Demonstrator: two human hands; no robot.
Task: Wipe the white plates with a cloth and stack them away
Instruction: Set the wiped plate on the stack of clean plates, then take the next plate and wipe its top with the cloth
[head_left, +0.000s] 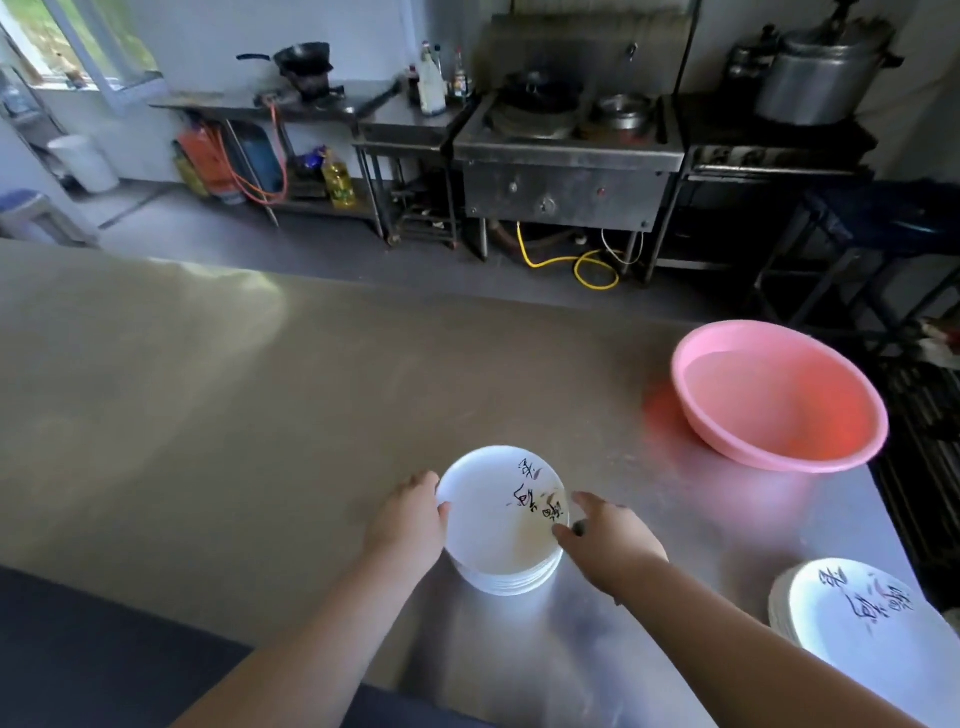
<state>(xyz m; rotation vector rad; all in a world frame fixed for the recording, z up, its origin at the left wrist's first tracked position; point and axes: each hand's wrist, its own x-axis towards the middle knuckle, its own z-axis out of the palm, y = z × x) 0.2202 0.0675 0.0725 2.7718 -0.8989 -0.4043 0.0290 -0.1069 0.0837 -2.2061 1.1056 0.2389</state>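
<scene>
A stack of white plates (496, 525) with black writing on the top one stands on the steel table (218, 415) in front of me. My left hand (408, 522) holds the stack's left rim, thumb over the edge. My right hand (605, 540) grips the right rim, fingers curled at the edge. A second stack of the same white plates (852, 618) stands at the table's near right corner. No cloth is in sight.
A pink basin (779, 395) holding water sits at the table's right side. Beyond the table stand a steel wok stove (566, 156), a counter with bottles (434, 83) and a large metal pot (826, 78). A yellow hose (576, 265) lies on the floor.
</scene>
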